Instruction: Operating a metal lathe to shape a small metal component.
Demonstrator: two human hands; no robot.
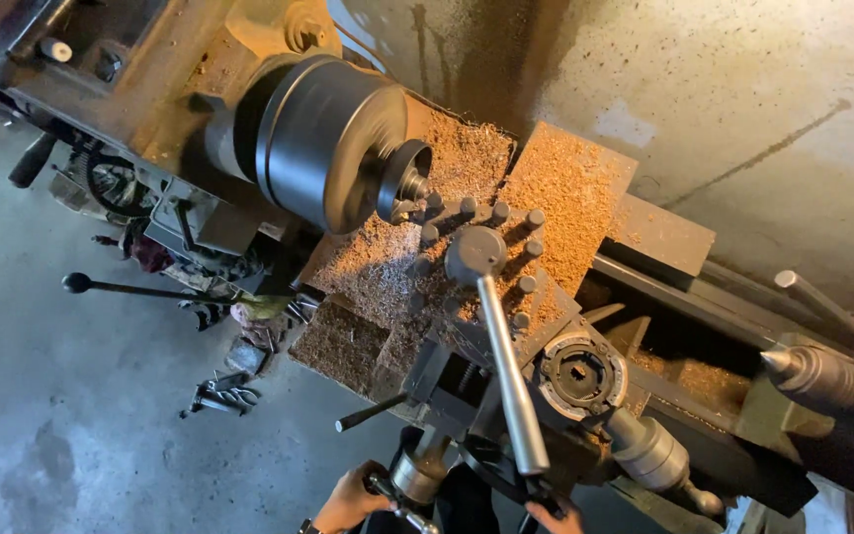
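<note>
bare hands [353, 499], dark band at left wrist

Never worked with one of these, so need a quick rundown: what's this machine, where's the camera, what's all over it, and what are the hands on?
This is a metal lathe, seen from a camera worn on the person's head, looking down over it. The big dark drum at upper left is the chuck; it looks blurred, probably spinning. Below it sits the tool post with its ring of bolts and a long steel handle. Brownish metal shavings cover the carriage and the tray behind it. At far right, the pointed tailstock centre faces the chuck.

At the bottom edge, the left hand grips a handwheel handle. Only the fingertips of the right hand show, by the foot of the long handle; what they hold is cut off. Loose wrenches lie on the concrete floor.
</note>
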